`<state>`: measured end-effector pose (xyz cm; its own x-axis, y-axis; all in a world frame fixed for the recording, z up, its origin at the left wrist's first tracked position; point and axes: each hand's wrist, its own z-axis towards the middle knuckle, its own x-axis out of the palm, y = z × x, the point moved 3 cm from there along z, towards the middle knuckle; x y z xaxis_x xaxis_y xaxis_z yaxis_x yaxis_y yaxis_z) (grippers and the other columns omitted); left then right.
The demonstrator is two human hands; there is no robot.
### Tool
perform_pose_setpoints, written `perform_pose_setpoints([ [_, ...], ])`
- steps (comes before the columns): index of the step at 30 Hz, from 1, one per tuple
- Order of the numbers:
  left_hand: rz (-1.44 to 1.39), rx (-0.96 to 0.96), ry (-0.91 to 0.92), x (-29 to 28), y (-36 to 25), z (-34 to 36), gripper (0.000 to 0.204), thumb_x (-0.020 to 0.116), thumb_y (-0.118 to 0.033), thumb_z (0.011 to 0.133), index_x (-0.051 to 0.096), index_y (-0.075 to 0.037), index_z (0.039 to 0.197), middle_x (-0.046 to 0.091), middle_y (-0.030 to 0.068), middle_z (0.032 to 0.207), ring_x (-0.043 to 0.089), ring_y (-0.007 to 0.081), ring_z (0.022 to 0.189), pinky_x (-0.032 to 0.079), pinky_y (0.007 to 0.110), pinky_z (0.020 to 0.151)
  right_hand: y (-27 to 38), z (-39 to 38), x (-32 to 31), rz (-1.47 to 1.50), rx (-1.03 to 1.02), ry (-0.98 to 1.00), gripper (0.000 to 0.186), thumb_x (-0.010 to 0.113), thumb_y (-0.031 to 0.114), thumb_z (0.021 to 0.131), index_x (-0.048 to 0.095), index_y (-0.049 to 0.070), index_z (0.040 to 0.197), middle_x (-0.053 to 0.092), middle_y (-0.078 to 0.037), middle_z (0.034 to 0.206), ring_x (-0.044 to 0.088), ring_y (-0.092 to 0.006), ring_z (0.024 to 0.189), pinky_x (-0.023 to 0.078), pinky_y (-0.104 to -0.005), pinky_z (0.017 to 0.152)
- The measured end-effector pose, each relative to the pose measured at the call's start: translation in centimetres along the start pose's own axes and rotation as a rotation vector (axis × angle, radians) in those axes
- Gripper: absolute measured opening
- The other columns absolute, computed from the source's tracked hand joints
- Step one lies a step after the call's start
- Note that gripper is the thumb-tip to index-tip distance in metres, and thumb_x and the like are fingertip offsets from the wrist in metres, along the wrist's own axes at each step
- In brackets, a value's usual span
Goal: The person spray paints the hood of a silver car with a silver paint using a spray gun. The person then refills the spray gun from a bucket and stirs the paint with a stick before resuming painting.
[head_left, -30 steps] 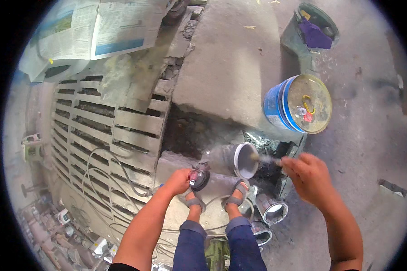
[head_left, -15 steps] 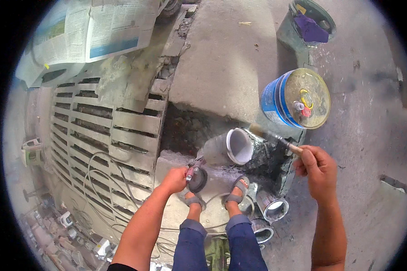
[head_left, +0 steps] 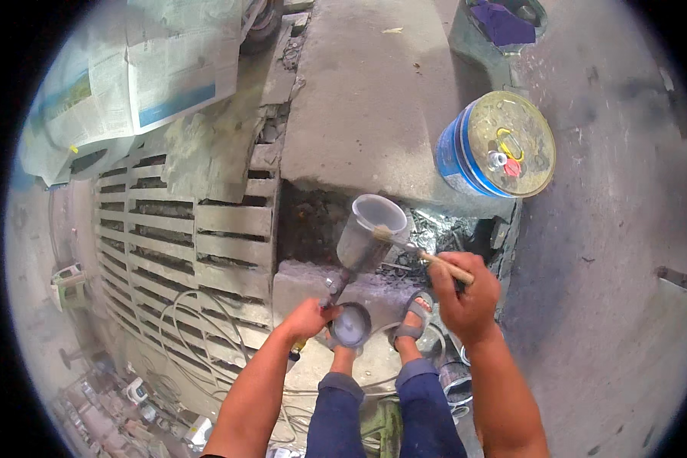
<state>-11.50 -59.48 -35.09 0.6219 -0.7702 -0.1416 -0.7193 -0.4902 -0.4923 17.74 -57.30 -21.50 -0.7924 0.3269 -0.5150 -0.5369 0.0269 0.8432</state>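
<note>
My left hand (head_left: 307,319) grips a spray gun (head_left: 349,324) whose grey open-topped cup (head_left: 370,233) tilts up and away from me. My right hand (head_left: 466,294) holds a wooden-handled brush (head_left: 424,254), and its bristle end rests at the rim of the cup. Both hands hover over a broken gap in the concrete, just above my sandalled feet (head_left: 414,315).
A blue metal can with a gold lid (head_left: 496,145) stands at the upper right. A slatted concrete drain grate (head_left: 183,221) lies to the left, with newspaper (head_left: 130,76) above it. Several small tins (head_left: 454,378) sit by my right foot. Cables (head_left: 198,320) trail at lower left.
The cup has swung up from lying low to tilting upright. My right hand moved left and brought the brush to the cup's rim.
</note>
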Motion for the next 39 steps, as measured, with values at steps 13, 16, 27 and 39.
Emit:
perform_pose_setpoints([
  [13,-0.203,-0.199,0.25,-1.2,0.1,-2.4,0.025,0.064,-0.034,0.086,0.059,-0.009,0.083,0.049,-0.0035,0.063,0.045,0.0086,0.057,0.034,0.024,0.051,-4.8,0.6,-2.2,0.539,0.53,-0.137,0.014,0.058,0.015,0.088,0.054,0.002,0.092,0.058,-0.005,0.075,0.054,-0.0096,0.063,0.045,-0.0244,0.056],
  [16,-0.188,-0.187,0.317,-1.7,0.6,-2.2,0.023,0.064,-0.033,0.086,0.06,-0.01,0.086,0.05,-0.0043,0.065,0.045,0.0081,0.059,0.034,0.024,0.053,-4.0,0.3,-2.4,0.667,0.481,-0.085,0.015,0.058,0.016,0.088,0.054,0.002,0.09,0.058,-0.005,0.072,0.054,-0.0103,0.061,0.045,-0.0246,0.055],
  [27,-0.238,-0.201,0.337,-1.1,1.3,-2.9,0.025,0.064,-0.033,0.086,0.062,-0.01,0.094,0.055,-0.0046,0.072,0.048,0.0075,0.062,0.038,0.024,0.056,-6.0,2.1,-1.7,0.574,0.549,-0.127,0.017,0.058,0.019,0.087,0.053,0.003,0.086,0.056,-0.004,0.068,0.051,-0.0096,0.058,0.042,-0.024,0.053],
  [39,0.021,0.02,0.163,-1.0,1.4,-2.3,0.03,0.06,-0.034,0.087,0.064,-0.007,0.099,0.062,0.0043,0.076,0.053,0.0138,0.066,0.043,0.03,0.061,-4.0,3.9,-6.2,0.343,0.427,-0.148,0.014,0.057,0.016,0.087,0.055,0.003,0.084,0.056,-0.003,0.064,0.049,-0.0082,0.054,0.04,-0.0222,0.049],
])
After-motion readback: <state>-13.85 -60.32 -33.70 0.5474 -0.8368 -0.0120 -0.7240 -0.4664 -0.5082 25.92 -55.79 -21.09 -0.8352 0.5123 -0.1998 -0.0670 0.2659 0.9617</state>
